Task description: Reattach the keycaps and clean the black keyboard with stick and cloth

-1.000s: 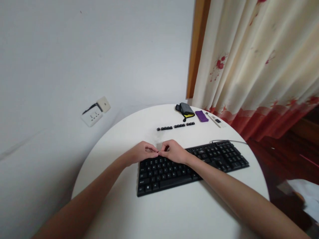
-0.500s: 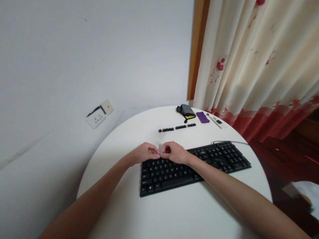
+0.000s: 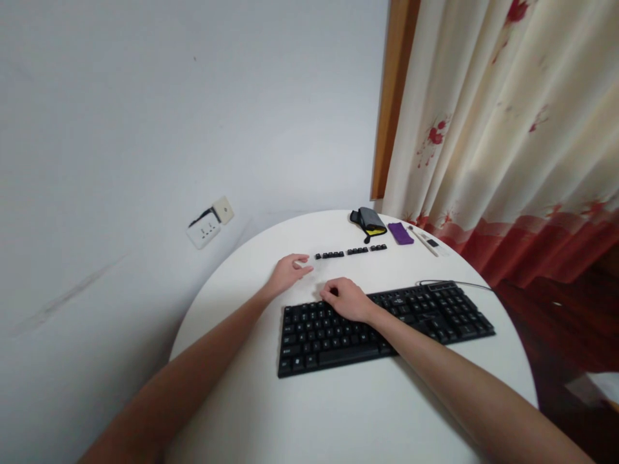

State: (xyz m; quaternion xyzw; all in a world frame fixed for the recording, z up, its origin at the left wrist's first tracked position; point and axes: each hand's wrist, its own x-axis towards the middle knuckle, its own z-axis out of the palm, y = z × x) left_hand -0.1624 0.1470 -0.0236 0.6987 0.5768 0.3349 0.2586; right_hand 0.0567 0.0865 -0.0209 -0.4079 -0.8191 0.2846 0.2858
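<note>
1. Left hand (image 3: 286, 274): grip released, thumb and fingers parted, nothing visible between them. Sits beyond the keyboard's left end, near the single keycap. Judgement: a light fingertip pinch on a cap's sides should suit; approach low, without knocking its neighbours.
2. Keyboard (image 3: 333, 338): on the desk (image 3: 232, 380), slightly angled, below both hands. Should be kept from sliding under any press or pull.
3. Single keycap (image 3: 318, 256): left end of a line beyond the keyboard. Spacing between groups worth preserving; order likely matters.
4. Keycap row (image 3: 333, 254): continues rightward in small groups, apart from the keyboard.
5. Right hand (image 3: 345, 299): over the keyboard's far edge, fingers curled; cannot tell whether the grip grasps anything. Wrist best kept light over the keys.
6. Grey cloth (image 3: 371, 220), purple cloth (image 3: 401, 233): behind the line's right end, well apart from both hands.
</note>
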